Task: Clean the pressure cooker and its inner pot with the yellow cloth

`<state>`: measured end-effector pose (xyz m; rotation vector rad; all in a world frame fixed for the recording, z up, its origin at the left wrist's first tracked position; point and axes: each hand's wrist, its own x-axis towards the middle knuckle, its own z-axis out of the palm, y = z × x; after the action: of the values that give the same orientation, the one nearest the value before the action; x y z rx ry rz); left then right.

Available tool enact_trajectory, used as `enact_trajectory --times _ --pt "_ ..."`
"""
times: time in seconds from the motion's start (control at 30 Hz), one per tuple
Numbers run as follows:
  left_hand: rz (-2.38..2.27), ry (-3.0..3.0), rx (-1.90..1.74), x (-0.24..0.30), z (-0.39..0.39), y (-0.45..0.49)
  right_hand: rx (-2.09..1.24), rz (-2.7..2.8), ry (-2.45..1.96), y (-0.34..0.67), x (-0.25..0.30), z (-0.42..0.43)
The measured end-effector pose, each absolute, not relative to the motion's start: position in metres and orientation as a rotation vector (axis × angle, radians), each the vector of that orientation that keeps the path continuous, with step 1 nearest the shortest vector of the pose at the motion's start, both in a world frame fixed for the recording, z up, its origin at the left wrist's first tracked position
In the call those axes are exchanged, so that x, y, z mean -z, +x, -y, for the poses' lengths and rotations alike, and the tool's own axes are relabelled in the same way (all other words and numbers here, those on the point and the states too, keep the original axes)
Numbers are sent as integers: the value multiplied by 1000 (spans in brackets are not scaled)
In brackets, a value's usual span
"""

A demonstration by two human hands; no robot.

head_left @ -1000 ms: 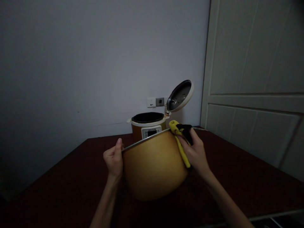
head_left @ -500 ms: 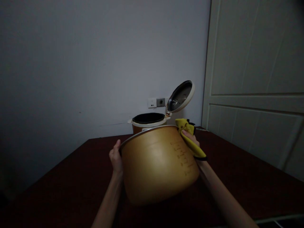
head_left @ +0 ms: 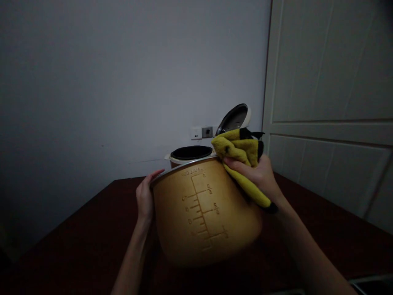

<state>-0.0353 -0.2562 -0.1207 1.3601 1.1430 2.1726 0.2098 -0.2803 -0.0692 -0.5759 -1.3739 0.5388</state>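
Note:
A gold inner pot with embossed measuring marks is held up in front of me, tilted. My left hand grips its rim on the left side, fingers over the edge. A bunched yellow cloth with a black edge is clutched in my right hand, pressed at the pot's upper right rim. Behind the pot stands the orange and white rice cooker with its lid swung open.
A dark red-brown table runs under the pot to the grey wall. Wall sockets sit behind the cooker. A white panelled door stands at the right. A pale edge shows at the bottom right corner.
The pot has been turned so the measuring marks now face me. My right hand with the cloth has risen from the pot's side to its upper right rim.

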Motion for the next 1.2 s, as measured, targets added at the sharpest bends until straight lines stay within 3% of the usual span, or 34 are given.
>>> enact_trajectory --times 0.3,0.8,1.03,1.2 --pt "-1266 1888 -2008 86 280 3 -401 1561 -596 183 72 283" --pt "-1214 1795 -1895 107 262 10 566 1852 -559 144 125 329" --pt "-1265 1733 -2061 109 270 3 291 1723 -500 171 130 309" --pt "-1345 1717 -2142 111 269 -13 -49 1330 -731 208 147 264"
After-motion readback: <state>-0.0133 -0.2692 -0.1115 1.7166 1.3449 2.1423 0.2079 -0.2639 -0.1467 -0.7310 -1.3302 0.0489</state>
